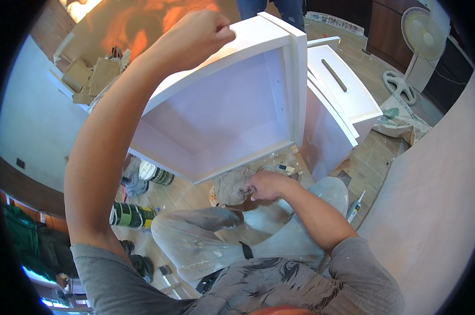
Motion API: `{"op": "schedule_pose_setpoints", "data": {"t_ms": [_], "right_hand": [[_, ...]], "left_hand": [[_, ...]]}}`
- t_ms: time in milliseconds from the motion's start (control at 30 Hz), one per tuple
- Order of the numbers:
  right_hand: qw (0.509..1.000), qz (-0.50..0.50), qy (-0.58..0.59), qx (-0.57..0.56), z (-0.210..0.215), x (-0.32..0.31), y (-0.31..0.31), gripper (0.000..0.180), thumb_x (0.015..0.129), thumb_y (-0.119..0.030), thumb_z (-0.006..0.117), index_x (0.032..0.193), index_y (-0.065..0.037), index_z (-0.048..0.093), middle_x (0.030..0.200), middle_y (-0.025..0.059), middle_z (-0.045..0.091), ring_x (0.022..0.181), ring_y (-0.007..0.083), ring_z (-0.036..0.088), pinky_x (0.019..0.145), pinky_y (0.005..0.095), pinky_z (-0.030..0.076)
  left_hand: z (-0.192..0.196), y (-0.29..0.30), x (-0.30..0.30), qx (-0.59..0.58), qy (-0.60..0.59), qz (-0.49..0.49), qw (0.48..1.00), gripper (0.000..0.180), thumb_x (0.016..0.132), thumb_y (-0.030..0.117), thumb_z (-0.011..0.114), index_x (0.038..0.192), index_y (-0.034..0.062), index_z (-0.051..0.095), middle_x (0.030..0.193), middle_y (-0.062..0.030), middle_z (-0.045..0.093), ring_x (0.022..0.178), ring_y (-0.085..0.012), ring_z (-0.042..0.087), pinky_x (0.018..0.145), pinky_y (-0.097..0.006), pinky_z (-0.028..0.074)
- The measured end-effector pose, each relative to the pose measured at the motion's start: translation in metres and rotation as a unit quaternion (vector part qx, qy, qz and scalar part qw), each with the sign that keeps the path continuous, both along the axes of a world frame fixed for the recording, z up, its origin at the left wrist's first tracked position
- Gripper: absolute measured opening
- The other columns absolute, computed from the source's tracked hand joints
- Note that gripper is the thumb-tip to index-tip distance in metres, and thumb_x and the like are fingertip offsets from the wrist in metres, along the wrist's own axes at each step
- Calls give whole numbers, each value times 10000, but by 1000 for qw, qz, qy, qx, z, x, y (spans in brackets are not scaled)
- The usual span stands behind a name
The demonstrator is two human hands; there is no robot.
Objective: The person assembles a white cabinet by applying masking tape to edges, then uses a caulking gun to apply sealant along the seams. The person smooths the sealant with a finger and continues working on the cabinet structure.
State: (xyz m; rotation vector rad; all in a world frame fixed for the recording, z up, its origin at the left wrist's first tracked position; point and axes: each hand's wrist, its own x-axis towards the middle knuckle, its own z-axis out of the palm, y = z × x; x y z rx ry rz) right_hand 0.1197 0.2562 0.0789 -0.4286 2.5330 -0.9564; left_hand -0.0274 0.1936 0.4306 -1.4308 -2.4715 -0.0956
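White drawer box, open side toward the camera, stands tilted above the person's lap, its front panel at the right edge and its bare inner bottom filling the middle of the view. The left hand is raised to the upper side wall of the box with its fingers curled shut over the rim; the fingertips go behind the edge and are hidden. The right hand is low, just under the lower wall of the box, resting at a crumpled grey rag on the floor. Its fingers are bent inward and seem to pinch something small, but what lies between them is too small to make out.

Just beside the box on the right stands a second white drawer with a dark bar handle; its lower part is hidden behind the first box. Near the right knee a caulk tube lies on the tiled floor, half covered by the trouser leg. A green-and-black can lies by the left knee, partly behind the left forearm. Cardboard pieces pile at the upper left, and a white standing fan is at the upper right, its pole cut by the curved rim. Another person's legs are cut off at the top edge.
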Motion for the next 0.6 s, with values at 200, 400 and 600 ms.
{"op": "schedule_pose_setpoints", "data": {"t_ms": [200,400,600], "right_hand": [[1000,2,-9,2,1,1,0,446,858,-208,797,1273,-69,716,1115,151,742,1074,336,696,934,434,543],[1000,3,5,4,1,1,0,440,857,-203,793,1268,-66,719,1114,154,743,1072,336,697,934,432,544],[1000,0,-12,-1,0,1,1,419,857,-203,791,1246,-63,723,1114,153,741,1069,335,697,933,431,545]], "left_hand": [[-11,-12,-8,67,-172,-105,977,124,963,108,717,991,-9,742,842,-47,694,830,-152,661,859,-346,550],[-10,-2,-10,20,-116,-132,984,149,950,122,688,1002,-6,744,870,-95,738,800,-192,684,761,-345,546],[0,13,4,-71,-53,-90,992,143,925,112,667,903,-28,653,803,-118,658,768,-209,642,753,-392,525]]}}
